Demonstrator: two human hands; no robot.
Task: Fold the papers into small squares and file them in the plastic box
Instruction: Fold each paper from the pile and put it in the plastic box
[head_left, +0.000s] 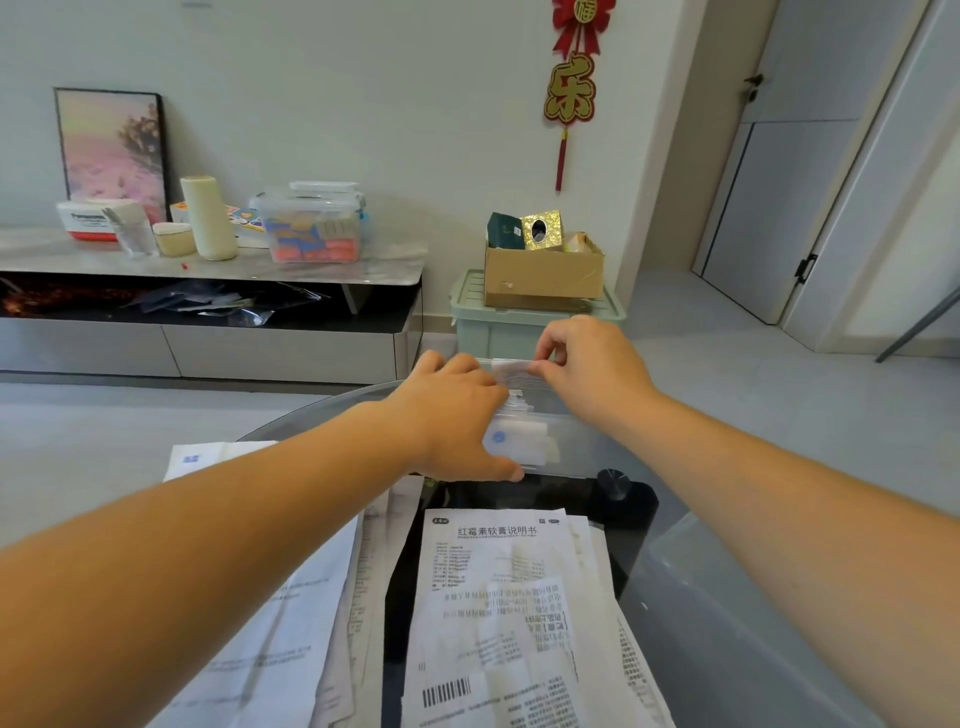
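A clear plastic box (576, 447) stands at the far side of the round glass table, with several folded papers upright inside it. My left hand (452, 410) grips the box's left side, thumb on its front wall. My right hand (587, 364) pinches a small folded paper (511, 371) at the top of the row in the box. Unfolded printed leaflets (509, 613) lie in a pile near me, and more sheets (291, 623) lie under my left forearm.
A black knob (613, 483) sits on the dark table base below the glass. A clear lid (727, 623) lies at the right of the table. Beyond stand a green storage bin (519, 332) with a cardboard box on it, and a low cabinet (208, 291) on the left.
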